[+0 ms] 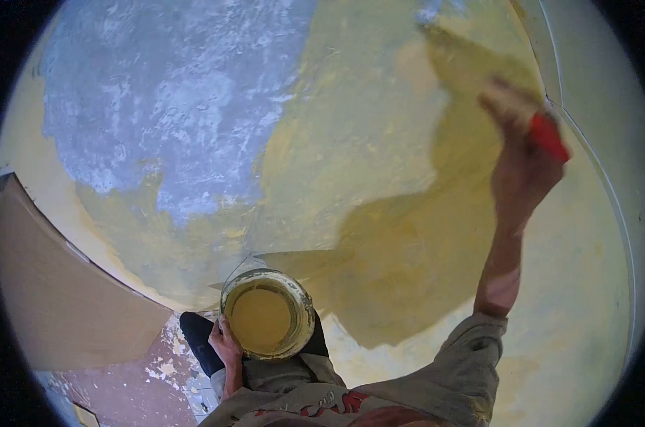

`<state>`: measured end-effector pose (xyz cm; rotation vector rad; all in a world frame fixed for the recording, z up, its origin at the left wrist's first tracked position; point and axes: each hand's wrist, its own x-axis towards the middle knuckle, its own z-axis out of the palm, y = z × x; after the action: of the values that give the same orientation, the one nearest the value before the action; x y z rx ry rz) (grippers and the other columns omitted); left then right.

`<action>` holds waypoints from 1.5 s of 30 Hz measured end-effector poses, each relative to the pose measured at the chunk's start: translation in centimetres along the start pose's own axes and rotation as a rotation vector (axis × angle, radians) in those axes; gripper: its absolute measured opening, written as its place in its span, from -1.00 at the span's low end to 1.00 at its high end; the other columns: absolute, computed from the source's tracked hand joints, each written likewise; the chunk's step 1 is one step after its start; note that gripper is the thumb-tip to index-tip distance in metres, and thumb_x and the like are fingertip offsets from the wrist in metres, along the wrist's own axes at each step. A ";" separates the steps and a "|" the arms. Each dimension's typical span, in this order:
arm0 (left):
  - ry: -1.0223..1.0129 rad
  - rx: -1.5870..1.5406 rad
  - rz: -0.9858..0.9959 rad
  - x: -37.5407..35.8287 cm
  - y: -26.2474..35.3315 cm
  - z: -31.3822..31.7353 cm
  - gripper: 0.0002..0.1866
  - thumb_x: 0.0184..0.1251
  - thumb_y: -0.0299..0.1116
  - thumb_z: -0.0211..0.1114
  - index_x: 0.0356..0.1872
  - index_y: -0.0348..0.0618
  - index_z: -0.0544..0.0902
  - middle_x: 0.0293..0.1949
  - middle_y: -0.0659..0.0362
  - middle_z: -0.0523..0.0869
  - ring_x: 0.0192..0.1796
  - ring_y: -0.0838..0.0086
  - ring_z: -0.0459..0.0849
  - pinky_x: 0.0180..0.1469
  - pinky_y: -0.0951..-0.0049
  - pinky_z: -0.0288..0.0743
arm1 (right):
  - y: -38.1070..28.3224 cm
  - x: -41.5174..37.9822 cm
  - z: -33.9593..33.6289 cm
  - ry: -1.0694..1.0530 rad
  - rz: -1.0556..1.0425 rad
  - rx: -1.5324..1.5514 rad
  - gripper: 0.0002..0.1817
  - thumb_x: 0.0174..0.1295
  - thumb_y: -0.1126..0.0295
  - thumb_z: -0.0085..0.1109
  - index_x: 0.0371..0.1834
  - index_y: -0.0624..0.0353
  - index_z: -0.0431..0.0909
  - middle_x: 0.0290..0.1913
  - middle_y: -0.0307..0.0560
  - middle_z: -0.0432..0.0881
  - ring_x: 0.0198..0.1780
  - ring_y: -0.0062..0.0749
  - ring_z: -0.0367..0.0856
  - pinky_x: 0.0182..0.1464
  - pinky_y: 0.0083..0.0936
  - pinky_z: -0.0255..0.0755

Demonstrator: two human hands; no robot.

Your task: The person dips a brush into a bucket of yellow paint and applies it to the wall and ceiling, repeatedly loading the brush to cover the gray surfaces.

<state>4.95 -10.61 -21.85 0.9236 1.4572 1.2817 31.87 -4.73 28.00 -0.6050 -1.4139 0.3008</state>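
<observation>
My left hand (226,345) is closed on the left side of a paint bucket (305,324), held low in front of my body. Yellow paint (262,317) fills part of it, and dried paint coats its rim. The thin wire handle (240,269) stands up at the far side. My right hand (525,171) is raised at the upper right, closed around a paintbrush (549,137) with a red handle. Motion smears the brush and fingers. Both are close over the wall (379,135), which is streaked with yellow paint.
A bluish-grey patch (173,92) covers the wall's upper left. Brown sheeting or board (73,285) lies at the lower left, beside a floor (137,381) strewn with pale flakes. A corner seam (600,171) runs down the right side. My shadow falls across the wall.
</observation>
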 end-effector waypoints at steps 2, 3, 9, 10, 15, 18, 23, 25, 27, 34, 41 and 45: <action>0.011 -0.017 0.007 0.5 -0.3 0.5 -0.57 0.46 -0.19 0.01 -0.23 -0.47 0.62 -0.50 0.04 0.66 -0.45 0.49 0.50 -0.36 0.36 0.42 | -1.5 3.2 0.6 -0.113 -0.203 -0.177 -0.76 0.31 0.42 0.03 -0.06 0.32 0.59 0.02 0.07 0.64 0.13 -0.16 0.58 0.21 -0.34 0.41; -0.005 -0.005 0.028 0.4 0.0 0.3 -0.57 0.46 -0.19 0.02 -0.23 -0.47 0.62 -0.50 0.05 0.66 -0.45 0.49 0.50 -0.36 0.36 0.43 | -1.8 4.0 0.9 -0.046 -0.484 -0.662 -0.72 0.35 0.43 0.01 0.01 0.39 0.53 0.03 0.14 0.62 0.13 -0.11 0.58 0.21 -0.30 0.46; 0.015 -0.022 0.038 0.0 1.3 0.2 -0.57 0.48 -0.18 0.03 -0.23 -0.46 0.64 -0.50 0.08 0.66 -0.44 0.53 0.50 -0.37 0.40 0.42 | 1.4 -1.2 1.8 -0.518 -0.647 -1.535 -0.64 0.41 0.40 -0.14 0.22 0.17 0.45 0.29 0.06 0.44 0.36 -0.21 0.36 0.28 -0.40 0.37; 0.019 0.040 0.035 0.1 1.1 0.2 -0.56 0.48 -0.17 0.03 -0.23 -0.46 0.64 -0.49 0.09 0.66 -0.44 0.54 0.50 -0.37 0.42 0.42 | 2.5 -3.3 1.9 -0.608 -0.614 -1.419 -0.63 0.34 0.42 -0.05 0.21 0.14 0.46 0.29 0.00 0.45 0.32 -0.24 0.42 0.24 -0.44 0.39; -0.007 -0.031 0.012 -0.2 0.6 -0.1 -0.53 0.48 -0.14 0.04 -0.24 -0.48 0.64 -0.50 0.11 0.66 -0.44 0.56 0.49 -0.38 0.44 0.41 | 2.2 -8.0 4.7 -0.822 -0.190 -0.966 -0.63 0.22 0.47 0.09 0.12 0.18 0.51 0.15 0.09 0.56 0.13 -0.13 0.60 0.09 -0.30 0.53; -0.005 -0.044 -0.012 -0.1 1.0 0.4 -0.54 0.47 -0.14 0.07 -0.22 -0.48 0.63 -0.50 0.11 0.66 -0.43 0.56 0.49 -0.38 0.45 0.42 | 0.7 -3.8 3.3 -0.701 -0.309 -1.060 -0.74 0.28 0.56 0.02 -0.01 0.25 0.59 0.05 0.09 0.63 0.07 -0.29 0.64 0.03 -0.35 0.55; 0.001 -0.128 0.003 0.2 0.0 0.6 -0.56 0.45 -0.16 0.09 -0.16 -0.50 0.62 -0.48 0.11 0.66 -0.43 0.56 0.48 -0.37 0.45 0.43 | -1.9 2.3 3.2 -0.184 -0.671 -0.785 -0.88 0.16 0.65 0.21 -0.23 0.33 0.63 -0.13 -0.04 0.70 -0.03 -0.31 0.65 0.08 -0.47 0.48; 0.012 -0.055 0.049 0.3 -0.8 0.0 -0.56 0.45 -0.18 0.10 -0.11 -0.49 0.62 -0.44 0.07 0.70 -0.41 0.53 0.53 -0.34 0.42 0.46 | -2.6 1.3 3.3 -0.040 -0.767 -1.037 -0.91 0.20 0.61 0.19 -0.26 0.37 0.64 -0.13 0.01 0.69 -0.02 -0.24 0.65 0.09 -0.44 0.49; 0.023 0.087 -0.027 0.4 -1.8 -0.4 -0.59 0.43 -0.22 0.10 -0.06 -0.48 0.62 -0.36 -0.02 0.74 -0.31 0.46 0.63 -0.24 0.36 0.52 | -3.1 -0.9 3.0 -0.003 -0.642 -1.332 -0.88 0.24 0.57 0.16 -0.25 0.41 0.64 -0.15 0.06 0.68 -0.02 -0.14 0.65 0.09 -0.34 0.51; 0.045 0.141 -0.110 0.7 1.1 0.1 -0.58 0.44 -0.18 0.10 -0.13 -0.46 0.62 -0.50 0.02 0.65 -0.41 0.56 0.48 -0.34 0.40 0.43 | 8.0 -20.8 0.5 -0.020 0.180 -0.624 -0.80 0.22 0.50 0.24 -0.12 0.34 0.60 -0.13 -0.06 0.66 -0.09 -0.48 0.58 0.02 -0.47 0.46; -0.006 0.057 -0.101 0.5 2.3 0.2 -0.56 0.45 -0.15 0.06 -0.21 -0.47 0.61 -0.52 0.06 0.62 -0.39 0.58 0.47 -0.32 0.45 0.42 | 16.4 -35.1 4.2 -0.126 1.005 -0.439 -0.76 0.21 0.34 0.28 -0.21 0.31 0.62 -0.32 0.02 0.71 -0.29 -0.43 0.70 -0.22 -0.54 0.54; -0.068 0.075 -0.079 0.6 1.1 0.1 -0.55 0.47 -0.16 0.02 -0.23 -0.47 0.61 -0.56 0.11 0.61 -0.43 0.59 0.46 -0.39 0.44 0.40 | 18.2 -41.7 6.2 -0.067 1.137 -0.351 -0.75 0.22 0.30 0.27 -0.23 0.31 0.60 -0.34 0.03 0.70 -0.27 -0.34 0.72 -0.21 -0.51 0.55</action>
<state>4.83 -9.79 -20.90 0.9405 1.4821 1.1346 22.26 -11.05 -16.50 -1.6809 -1.0538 0.9765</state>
